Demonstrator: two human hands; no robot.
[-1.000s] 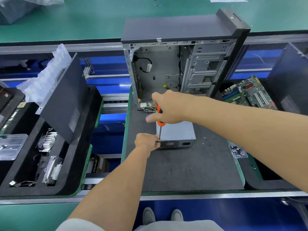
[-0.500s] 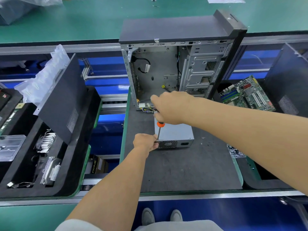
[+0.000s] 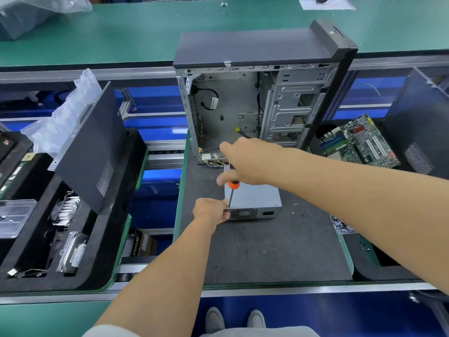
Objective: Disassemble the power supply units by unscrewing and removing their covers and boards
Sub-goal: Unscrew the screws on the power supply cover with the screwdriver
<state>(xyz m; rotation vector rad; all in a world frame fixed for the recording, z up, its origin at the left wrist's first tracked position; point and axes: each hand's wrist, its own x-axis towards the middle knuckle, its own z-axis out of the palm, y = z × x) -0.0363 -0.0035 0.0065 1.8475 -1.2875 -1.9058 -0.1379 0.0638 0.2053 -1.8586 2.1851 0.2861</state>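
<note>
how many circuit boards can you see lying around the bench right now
1. A green motherboard lies in the dark tray to the right of the open computer case. The foam trays on the left hold parts too small to identify, so others may be hidden.

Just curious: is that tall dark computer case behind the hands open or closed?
Open. The tall dark computer case stands upright with its near side uncovered, showing bare metal walls, loose cables and drive bays inside.
</note>
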